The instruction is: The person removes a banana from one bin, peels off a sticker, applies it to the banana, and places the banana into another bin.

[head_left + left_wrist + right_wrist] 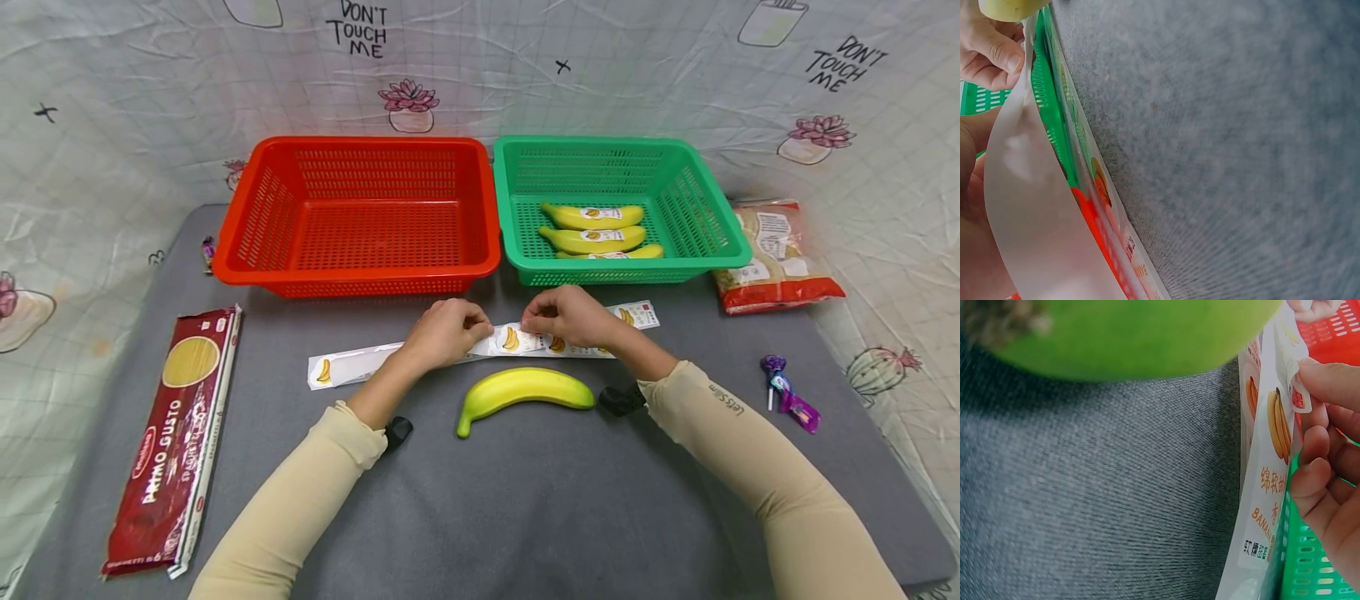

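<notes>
A long white sticker strip (352,365) printed with banana labels lies across the grey mat in front of the two baskets. My left hand (472,321) pinches the strip near its middle. My right hand (536,321) pinches the corner of one banana sticker (1297,394) that is lifting off the strip (1266,487). A bare yellow-green banana (525,390) lies just in front of both hands, untouched. In the left wrist view the curled backing (1029,206) fills the left side. The green basket (712,225) holds three labelled bananas (592,240).
An empty red basket (258,208) stands left of the green one. A red spaghetti pack (176,433) lies at the left edge of the mat (525,517). A bag of food (776,258) and purple lollipops (787,396) lie at the right.
</notes>
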A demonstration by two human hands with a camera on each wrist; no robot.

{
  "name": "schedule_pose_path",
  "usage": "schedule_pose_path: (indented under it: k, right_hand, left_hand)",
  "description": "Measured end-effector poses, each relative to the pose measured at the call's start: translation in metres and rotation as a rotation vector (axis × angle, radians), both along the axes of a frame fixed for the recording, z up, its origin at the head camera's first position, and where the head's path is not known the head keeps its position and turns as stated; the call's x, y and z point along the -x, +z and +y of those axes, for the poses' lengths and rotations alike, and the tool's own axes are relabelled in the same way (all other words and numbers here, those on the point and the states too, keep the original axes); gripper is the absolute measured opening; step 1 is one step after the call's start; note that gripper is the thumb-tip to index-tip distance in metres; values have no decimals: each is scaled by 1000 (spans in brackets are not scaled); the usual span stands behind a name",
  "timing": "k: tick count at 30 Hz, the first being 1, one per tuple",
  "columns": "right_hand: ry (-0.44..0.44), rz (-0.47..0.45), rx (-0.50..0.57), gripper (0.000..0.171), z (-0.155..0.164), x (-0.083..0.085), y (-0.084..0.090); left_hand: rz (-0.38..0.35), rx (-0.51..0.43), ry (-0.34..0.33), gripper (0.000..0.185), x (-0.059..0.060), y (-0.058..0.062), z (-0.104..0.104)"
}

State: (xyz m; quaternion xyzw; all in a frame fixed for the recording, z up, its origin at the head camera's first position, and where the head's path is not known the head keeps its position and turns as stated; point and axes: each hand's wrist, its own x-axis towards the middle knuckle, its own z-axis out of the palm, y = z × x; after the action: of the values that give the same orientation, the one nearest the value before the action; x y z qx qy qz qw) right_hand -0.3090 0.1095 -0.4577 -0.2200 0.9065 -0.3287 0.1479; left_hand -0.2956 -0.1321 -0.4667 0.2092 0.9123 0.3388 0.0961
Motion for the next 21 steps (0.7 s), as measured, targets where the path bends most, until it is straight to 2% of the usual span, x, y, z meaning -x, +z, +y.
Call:
schedule_pose_path:
  k: [10,15,21]
  right_hand:
    - [13,1,21,13,3,-2,-1]
    - [5,10,86,14,9,-2,-1]
    - [-51,-16,171,15,17,-2,-2]
  left_hand:
    - [7,-1,0,13,0,0,0]
    - [-1,10,14,12,-1,0,0]
    - [-2,20,34,11,1,-2,-1]
